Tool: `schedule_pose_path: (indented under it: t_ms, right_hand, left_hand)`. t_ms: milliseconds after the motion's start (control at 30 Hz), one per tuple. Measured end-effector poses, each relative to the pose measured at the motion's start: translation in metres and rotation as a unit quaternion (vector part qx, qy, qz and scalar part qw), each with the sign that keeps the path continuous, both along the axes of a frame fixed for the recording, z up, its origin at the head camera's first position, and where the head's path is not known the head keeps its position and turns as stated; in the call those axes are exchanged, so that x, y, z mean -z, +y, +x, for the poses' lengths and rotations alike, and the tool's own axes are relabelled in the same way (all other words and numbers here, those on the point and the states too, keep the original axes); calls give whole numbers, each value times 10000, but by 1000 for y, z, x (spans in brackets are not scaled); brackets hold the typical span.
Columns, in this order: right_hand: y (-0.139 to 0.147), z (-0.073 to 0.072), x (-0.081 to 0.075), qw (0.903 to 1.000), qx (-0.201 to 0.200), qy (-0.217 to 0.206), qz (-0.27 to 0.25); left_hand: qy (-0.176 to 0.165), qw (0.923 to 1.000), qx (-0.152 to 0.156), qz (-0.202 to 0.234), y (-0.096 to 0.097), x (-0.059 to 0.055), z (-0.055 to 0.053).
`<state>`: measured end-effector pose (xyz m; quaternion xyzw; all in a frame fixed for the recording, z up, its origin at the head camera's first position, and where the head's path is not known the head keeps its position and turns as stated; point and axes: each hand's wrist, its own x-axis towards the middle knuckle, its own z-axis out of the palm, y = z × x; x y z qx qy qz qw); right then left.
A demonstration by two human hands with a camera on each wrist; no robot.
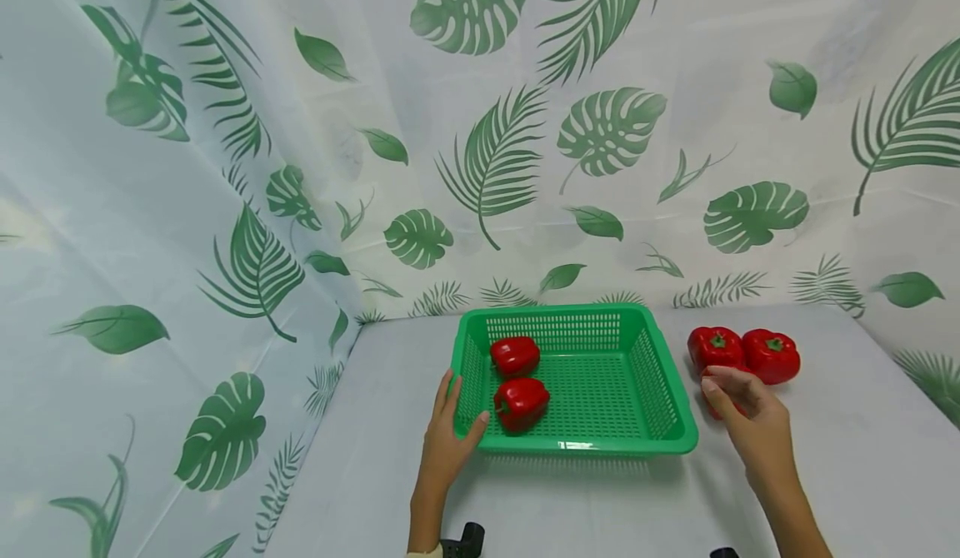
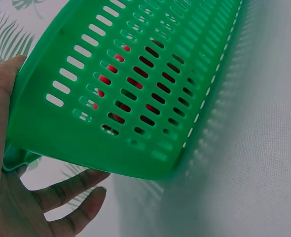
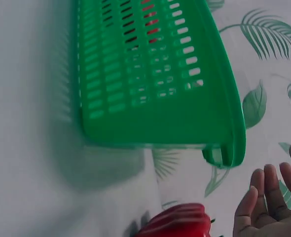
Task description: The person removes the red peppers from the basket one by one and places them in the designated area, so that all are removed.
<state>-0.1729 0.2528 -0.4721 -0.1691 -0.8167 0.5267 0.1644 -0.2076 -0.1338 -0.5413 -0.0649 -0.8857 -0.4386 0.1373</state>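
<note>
We are seeing a green plastic basket standing on the white tabletop, with two red bell peppers lying in its left part: the farther one near the back wall, the nearer one close to the front. The left hand is resting against the basket's left end, thumb touching the rim near the front corner, fingers spread wide and fairly straight outside. To the right of the basket, we are noting two more red peppers, and, sitting side by side. The right hand is hovering over a partly hidden pepper just in front of them; its fingers are bending loosely, thumb apart, gripping nothing. Behind, a leaf-printed sheet is hanging.
</note>
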Motion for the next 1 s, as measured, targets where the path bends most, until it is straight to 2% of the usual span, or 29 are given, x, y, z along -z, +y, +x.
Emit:
schedule_pose_path:
  t_ms: [100,233,333,500,867,1000]
  right_hand:
    - [-4,-2,0,9982,-588,91,13]
    - [-12,-6,-1,9925,-1212,-94,97]
    - [-16,-10,-4,9853,-1656,-208,355]
    - [-25,-18,-16,9682,-2413,-83,661]
    - [-39,-29,-46,9421,-3281,353,590]
    - [-44,-38,-55,9316,-3581,399,471]
  left_hand:
    - [8,10000,3,-6,0,1,0]
    - [-3,10000,9,5,0,2,2]
    - [19,10000,-3,4,0,2,3]
    - [61,10000,-24,-7,0,2,3]
    - [98,10000,1,-4,1,0,1]
    - [113,9999,5,3,1,0,2]
